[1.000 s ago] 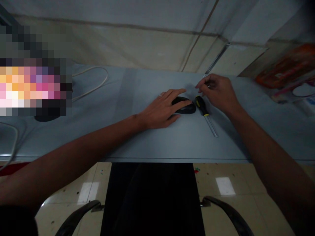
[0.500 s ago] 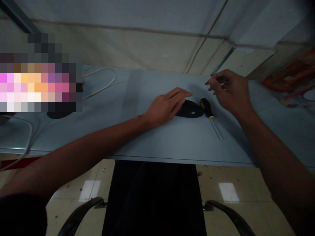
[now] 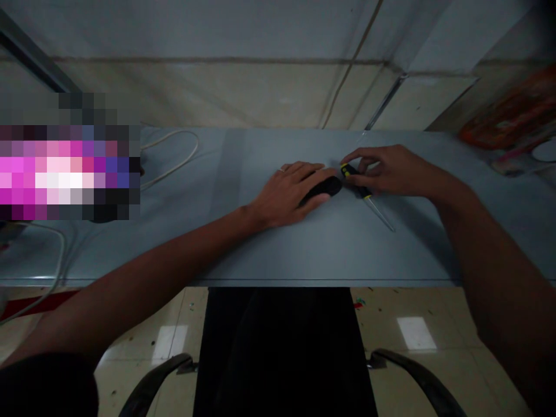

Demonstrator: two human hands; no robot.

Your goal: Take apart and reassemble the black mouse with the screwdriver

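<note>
A black oval object like a computer mouse [image 3: 326,186] lies on the grey-blue table [image 3: 278,255]. My left hand [image 3: 293,194] is wrapped over it, thumb on the near side and fingers on the far side. Just right of it lies a screwdriver [image 3: 355,177] with a black and yellow handle, its metal shaft pointing toward the front right. My right hand [image 3: 376,169] is at the handle, with its index finger and thumb around it.
White cables [image 3: 196,145] curve over the table's left part, beside a pixelated area. An orange-red bag [image 3: 512,119] stands at the right by the tiled wall. Chair armrests [image 3: 152,379] show below the table edge.
My right hand has come down and left to the screwdriver handle. My left thumb and fingers have closed around the black object, which was flatter under the fingertips before.
</note>
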